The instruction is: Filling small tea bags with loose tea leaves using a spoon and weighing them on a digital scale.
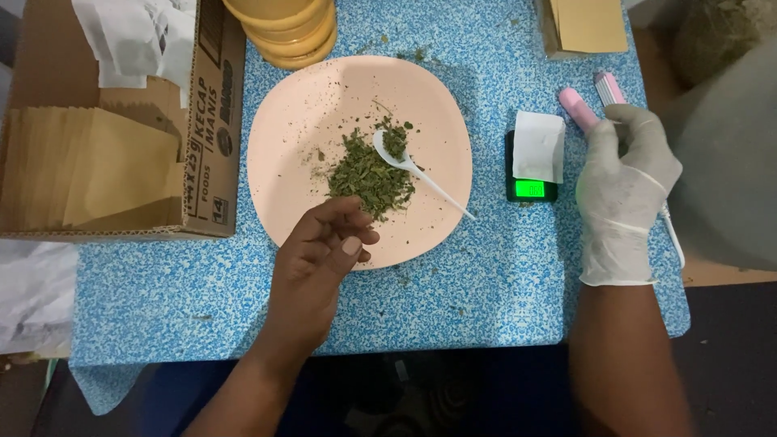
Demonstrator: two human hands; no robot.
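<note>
A pale pink plate lies on the blue speckled tabletop, with a heap of dried green herb flakes in its middle. A white plastic spoon rests on the plate, its bowl full of flakes. My left hand is bare and hovers over the plate's near rim, fingers loosely curled beside the heap, with nothing visible in them. My right hand wears a white glove. It grips a pink two-pronged tool with a white cord, right of the small scale.
A white paper piece lies on the black scale, whose display glows green. At the left, a cardboard box holds brown paper pouches. Stacked yellow dishes stand behind the plate, and more brown envelopes lie at top right.
</note>
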